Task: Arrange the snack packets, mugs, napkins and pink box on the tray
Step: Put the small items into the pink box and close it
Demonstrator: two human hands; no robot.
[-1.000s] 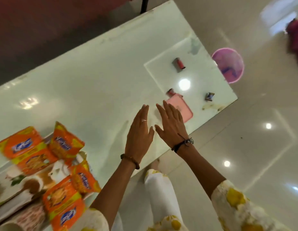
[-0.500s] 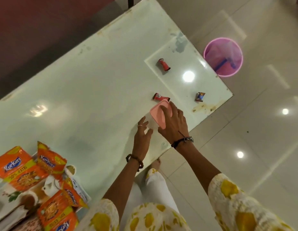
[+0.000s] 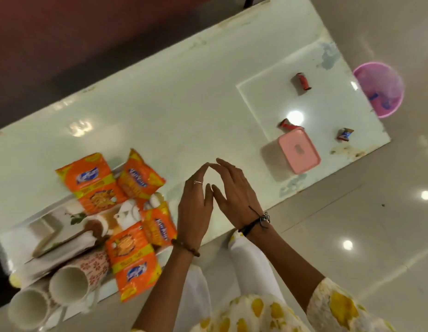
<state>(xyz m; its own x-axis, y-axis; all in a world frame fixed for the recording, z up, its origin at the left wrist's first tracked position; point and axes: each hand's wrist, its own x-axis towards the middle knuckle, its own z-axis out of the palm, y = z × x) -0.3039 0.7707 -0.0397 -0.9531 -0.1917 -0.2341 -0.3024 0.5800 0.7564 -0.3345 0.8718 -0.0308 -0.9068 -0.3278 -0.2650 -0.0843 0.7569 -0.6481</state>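
Note:
My left hand (image 3: 195, 207) and my right hand (image 3: 234, 192) hover together over the white table (image 3: 184, 111), fingertips touching, both empty. The pink box (image 3: 299, 150) stands on the table to their right, untouched. At lower left lies the tray (image 3: 35, 226) bearing several orange snack packets (image 3: 90, 183), white napkins (image 3: 64, 250) and two mugs (image 3: 71, 283) on their sides, openings toward me.
Three small wrapped sweets (image 3: 303, 81) lie on the table's right end beyond the pink box. A pink bin (image 3: 380, 89) stands on the tiled floor past the table corner. The table's front edge runs just below my wrists.
My right hand gripped the pink box half a second ago; it has let go and both hands have drawn back toward the tray. The view has swung left.

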